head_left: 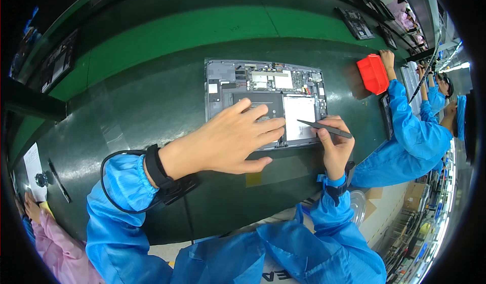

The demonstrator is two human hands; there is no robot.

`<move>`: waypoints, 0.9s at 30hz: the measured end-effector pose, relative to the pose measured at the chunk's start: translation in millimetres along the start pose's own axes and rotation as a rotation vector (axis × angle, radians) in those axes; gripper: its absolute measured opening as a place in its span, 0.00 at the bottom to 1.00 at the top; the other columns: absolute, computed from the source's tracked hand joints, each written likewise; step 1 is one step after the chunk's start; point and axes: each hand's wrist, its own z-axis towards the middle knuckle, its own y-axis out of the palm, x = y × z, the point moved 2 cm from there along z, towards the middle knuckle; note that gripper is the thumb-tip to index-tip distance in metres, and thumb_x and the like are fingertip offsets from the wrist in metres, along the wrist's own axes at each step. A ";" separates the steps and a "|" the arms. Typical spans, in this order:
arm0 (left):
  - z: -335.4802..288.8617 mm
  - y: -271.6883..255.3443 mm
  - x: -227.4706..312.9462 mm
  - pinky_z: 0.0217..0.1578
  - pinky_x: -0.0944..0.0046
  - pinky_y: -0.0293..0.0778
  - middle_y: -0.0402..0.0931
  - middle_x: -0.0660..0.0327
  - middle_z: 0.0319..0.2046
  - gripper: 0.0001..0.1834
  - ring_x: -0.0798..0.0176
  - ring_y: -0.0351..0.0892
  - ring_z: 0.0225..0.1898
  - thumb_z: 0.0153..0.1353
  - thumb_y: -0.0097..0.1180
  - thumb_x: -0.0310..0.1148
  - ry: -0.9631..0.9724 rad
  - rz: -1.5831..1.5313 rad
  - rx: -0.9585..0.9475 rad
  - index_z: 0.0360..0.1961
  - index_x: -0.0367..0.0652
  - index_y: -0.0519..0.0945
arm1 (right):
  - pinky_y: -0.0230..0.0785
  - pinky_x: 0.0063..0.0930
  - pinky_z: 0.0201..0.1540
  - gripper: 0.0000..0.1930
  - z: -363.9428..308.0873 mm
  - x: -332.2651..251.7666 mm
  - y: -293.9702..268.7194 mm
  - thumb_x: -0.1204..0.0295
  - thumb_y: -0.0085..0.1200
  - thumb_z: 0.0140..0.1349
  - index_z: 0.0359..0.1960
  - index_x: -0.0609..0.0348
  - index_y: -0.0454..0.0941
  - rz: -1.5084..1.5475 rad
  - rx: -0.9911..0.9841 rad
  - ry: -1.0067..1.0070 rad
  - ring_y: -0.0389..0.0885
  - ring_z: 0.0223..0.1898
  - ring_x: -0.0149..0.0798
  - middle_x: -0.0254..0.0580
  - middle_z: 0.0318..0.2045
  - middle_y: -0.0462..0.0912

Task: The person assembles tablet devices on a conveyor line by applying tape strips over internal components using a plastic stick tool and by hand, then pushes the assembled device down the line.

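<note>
Since the laptop (pixel 221 71) lies uncovered on the counter (pixel 167 91), I'd guess it's mid-job: board (pixel 299 77) and battery (pixel 272 103) are in, closing up's left. Right hand (pixel 336 150) has its fingers clamped on tweezers (pixel 330 128) over the white panel (pixel 302 111); left hand (pixel 220 137) has fingers spread over the battery.

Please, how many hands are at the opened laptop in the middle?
2: the left hand spread over the lower part of the opened laptop, and the right hand at its lower right corner, holding a dark pointed tool. No other seems hidden.
</note>
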 end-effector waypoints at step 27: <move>-0.2 0.5 17.8 0.60 0.52 0.66 0.69 0.61 0.68 0.54 0.54 0.69 0.62 0.40 0.74 0.62 -0.059 0.117 -0.190 0.64 0.40 0.74 | 0.74 0.23 0.34 0.12 -61.3 -74.4 62.1 0.79 0.70 0.58 0.44 0.62 0.85 -0.008 -0.127 0.064 0.84 0.28 0.34 0.44 0.31 0.87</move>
